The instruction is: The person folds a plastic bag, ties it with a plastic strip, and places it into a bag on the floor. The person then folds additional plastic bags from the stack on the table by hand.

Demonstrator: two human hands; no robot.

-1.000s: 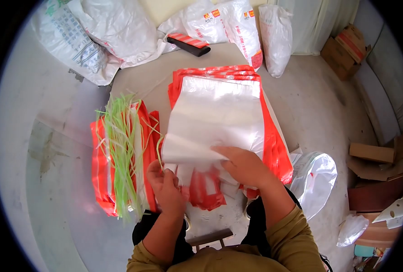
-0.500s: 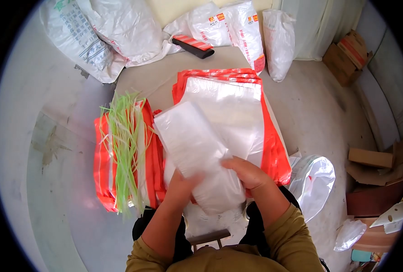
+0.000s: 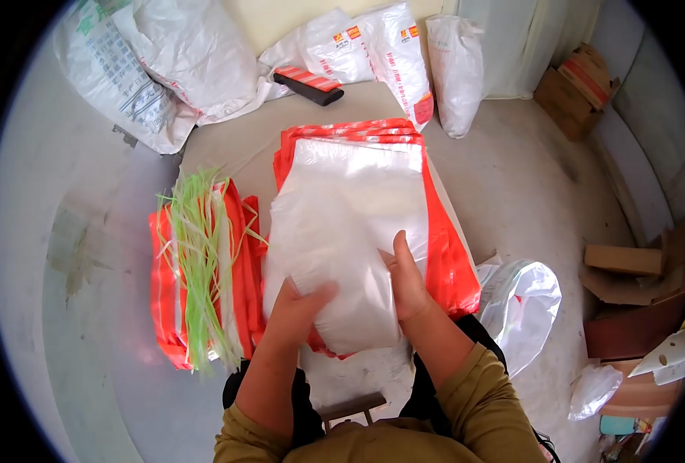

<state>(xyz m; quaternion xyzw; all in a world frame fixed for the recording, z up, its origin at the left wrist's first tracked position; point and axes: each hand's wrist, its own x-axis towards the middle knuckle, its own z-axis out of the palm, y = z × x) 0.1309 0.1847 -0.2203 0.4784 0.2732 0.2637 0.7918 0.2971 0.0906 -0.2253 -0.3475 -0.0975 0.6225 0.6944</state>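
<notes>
A stack of clear plastic bags (image 3: 350, 285) lies at an angle over a larger pile of clear bags with red borders (image 3: 373, 181). My left hand (image 3: 300, 309) grips the stack's lower left side, its fingers smeared by motion. At the right edge of the stack is my right hand (image 3: 410, 285), open, its thumb pointing up and apart from the plastic; its other fingers are partly hidden by the stack. To the left, a bundle of pale green plastic strips (image 3: 204, 262) rests on folded red-and-white bags (image 3: 169, 285).
A black object with a red-striped top (image 3: 309, 85) lies at the far end of the table (image 3: 227, 139). Filled white sacks (image 3: 192, 58) stand behind it. An open clear bag (image 3: 521, 312) sits at the right, with cardboard boxes (image 3: 624, 260) farther off.
The stack has turned more upright and its edges have shifted. My right thumb has lifted off it and now points up. My left hand has moved slightly left. The view has shifted a little.
</notes>
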